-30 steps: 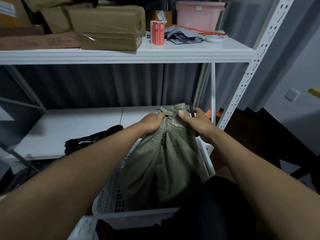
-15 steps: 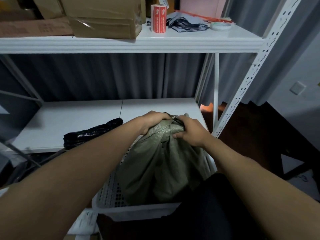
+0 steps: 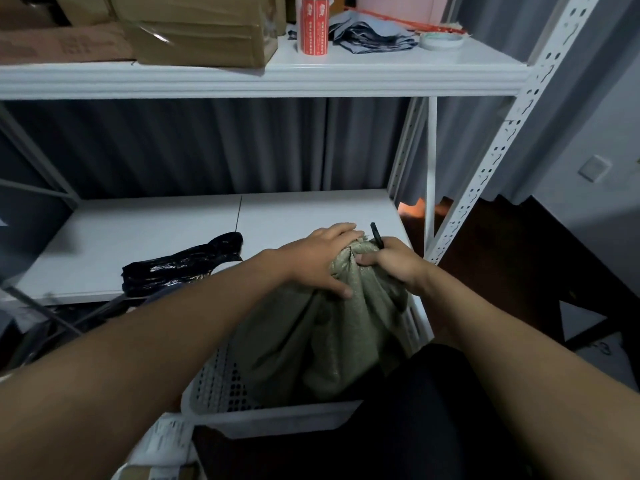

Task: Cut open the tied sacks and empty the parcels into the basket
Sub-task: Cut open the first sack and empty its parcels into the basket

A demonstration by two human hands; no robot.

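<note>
A green woven sack [image 3: 322, 344] stands upright in a white perforated basket [image 3: 221, 386] in front of the lower shelf. My left hand [image 3: 320, 261] clamps the gathered top of the sack from the left. My right hand [image 3: 398, 261] grips the sack's neck from the right and also holds a thin black tool [image 3: 376, 234] that sticks up past the fingers; its blade is hidden. The sack's tie is covered by my hands. No parcels show.
A crumpled black plastic bag [image 3: 183, 265] lies on the white lower shelf [image 3: 298, 216]. The upper shelf [image 3: 346, 71] carries cardboard boxes [image 3: 197, 36], a red label roll [image 3: 314, 24], grey mailers and a tape roll. A white shelf upright [image 3: 491, 157] stands at right.
The sack's top has been pushed down lower into the basket. My left hand moved from gripping beside the knot to covering the top; the black tool shows again above my right hand.
</note>
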